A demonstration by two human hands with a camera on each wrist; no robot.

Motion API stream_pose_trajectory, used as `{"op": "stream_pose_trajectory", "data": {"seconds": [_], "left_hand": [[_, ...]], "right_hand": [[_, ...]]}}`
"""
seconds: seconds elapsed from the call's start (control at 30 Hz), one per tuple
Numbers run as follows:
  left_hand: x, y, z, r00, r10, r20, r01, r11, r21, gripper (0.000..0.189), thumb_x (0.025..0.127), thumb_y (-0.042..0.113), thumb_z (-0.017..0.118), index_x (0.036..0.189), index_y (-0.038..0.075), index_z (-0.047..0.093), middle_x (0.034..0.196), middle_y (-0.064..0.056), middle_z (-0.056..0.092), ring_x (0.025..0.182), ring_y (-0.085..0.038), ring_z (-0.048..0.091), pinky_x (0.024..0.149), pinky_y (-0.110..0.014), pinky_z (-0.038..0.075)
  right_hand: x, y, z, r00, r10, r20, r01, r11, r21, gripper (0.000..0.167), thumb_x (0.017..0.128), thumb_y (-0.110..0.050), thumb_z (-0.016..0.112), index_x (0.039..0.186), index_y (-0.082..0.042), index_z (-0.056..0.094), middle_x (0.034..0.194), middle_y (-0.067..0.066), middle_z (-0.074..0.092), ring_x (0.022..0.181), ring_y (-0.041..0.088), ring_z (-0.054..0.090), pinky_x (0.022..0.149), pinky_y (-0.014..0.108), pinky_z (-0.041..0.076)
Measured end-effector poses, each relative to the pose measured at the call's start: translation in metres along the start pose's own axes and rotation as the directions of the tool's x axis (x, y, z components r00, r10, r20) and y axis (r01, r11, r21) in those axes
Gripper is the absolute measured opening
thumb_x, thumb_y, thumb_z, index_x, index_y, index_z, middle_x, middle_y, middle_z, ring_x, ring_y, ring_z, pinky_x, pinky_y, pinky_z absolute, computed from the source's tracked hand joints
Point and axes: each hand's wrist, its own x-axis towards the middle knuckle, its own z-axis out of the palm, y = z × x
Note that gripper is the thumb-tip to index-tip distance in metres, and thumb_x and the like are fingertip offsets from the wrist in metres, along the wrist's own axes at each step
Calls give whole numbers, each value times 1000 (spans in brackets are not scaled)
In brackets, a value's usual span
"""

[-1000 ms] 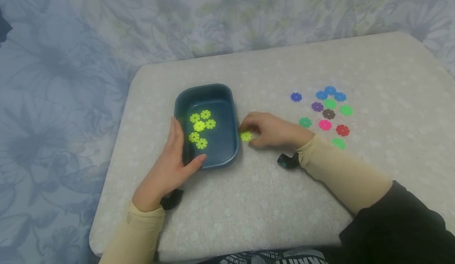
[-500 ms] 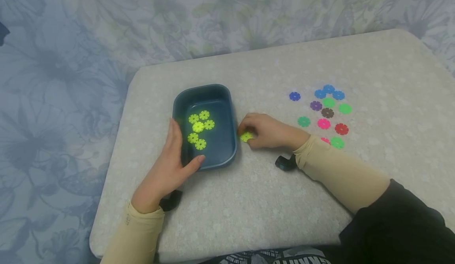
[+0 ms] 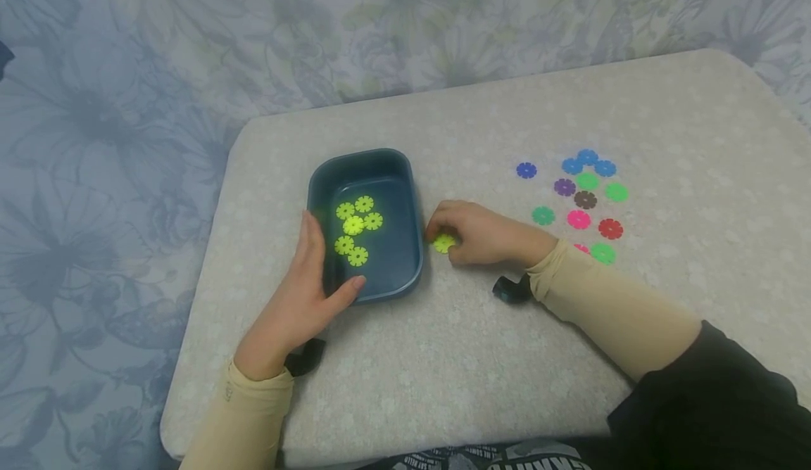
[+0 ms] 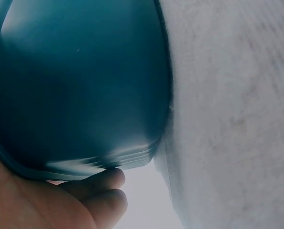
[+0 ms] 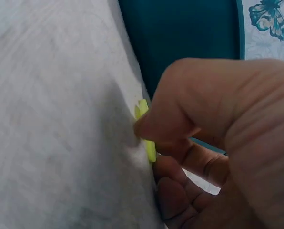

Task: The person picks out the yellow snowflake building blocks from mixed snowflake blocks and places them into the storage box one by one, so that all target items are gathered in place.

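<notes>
A deep teal plastic tray [image 3: 393,273] stands on the table, with several yellow notched discs [image 3: 357,256] lying flat on its floor. My left hand [image 3: 294,308] holds its near left corner, the thumb over the rim and the other fingers along the outer wall. In the left wrist view, fingertips [image 4: 111,179] curl against that wall. Just right of the tray, my right hand [image 3: 484,234] pinches one more yellow notched disc [image 3: 443,243] low at the tabletop. The right wrist view shows this disc [image 5: 151,150] edge-on, between the thumb and the fingers.
Loose notched discs lie to the right: light blue [image 3: 587,157], dark blue [image 3: 526,170], purple [image 3: 564,187], brown [image 3: 586,200], green [image 3: 617,192], pink [image 3: 579,219] and red [image 3: 611,229]. One pink disc is partly behind the right sleeve [image 3: 608,301]. A patterned wall [image 3: 456,27] borders the table's far edge.
My right hand and the yellow disc have shifted very slightly right, away from the tray. The left hand keeps its place on the tray, and the head view has tilted a little.
</notes>
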Motion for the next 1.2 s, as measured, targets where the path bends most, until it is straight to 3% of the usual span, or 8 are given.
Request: {"op": "stream_pose_trajectory", "data": {"seconds": [0.3,0.6,1.0,1.2], "left_hand": [[4,2,-1,1000,5,2,-5,1000,1,116,97,57,64,160,19,-26,168,2,-30,158,-21,-15,124,-61,13],[3,1,-1,1000,6,6,-6,1000,1,115,98,55,64,159,24,-28,168,2,-30,158,-21,-15,124,-62,12],[-1,1,0,1000,5,1,-5,1000,3,115,98,53,65,161,19,-25,168,1,-29,158,-22,-14,124,-63,13],[-1,0,0,1000,3,0,-3,1000,1,115,98,53,65,160,21,-26,168,3,-30,158,-22,-14,123,-63,13]], "right_hand": [[-1,-1,-3,999,-36,-1,36,998,-59,44,72,6,66,112,-9,73,116,5,65,106,22,59,95,40,50],[-2,6,-4,999,-36,12,36,999,-8,44,72,3,65,113,-12,73,114,2,65,99,19,58,90,37,50],[-4,1,-5,998,-19,62,22,999,-48,44,74,3,66,115,-11,72,108,4,62,95,20,55,86,37,50],[-8,-1,-12,996,12,86,-13,1000,16,42,74,1,68,113,-14,72,110,1,65,98,19,58,89,38,51]]}}
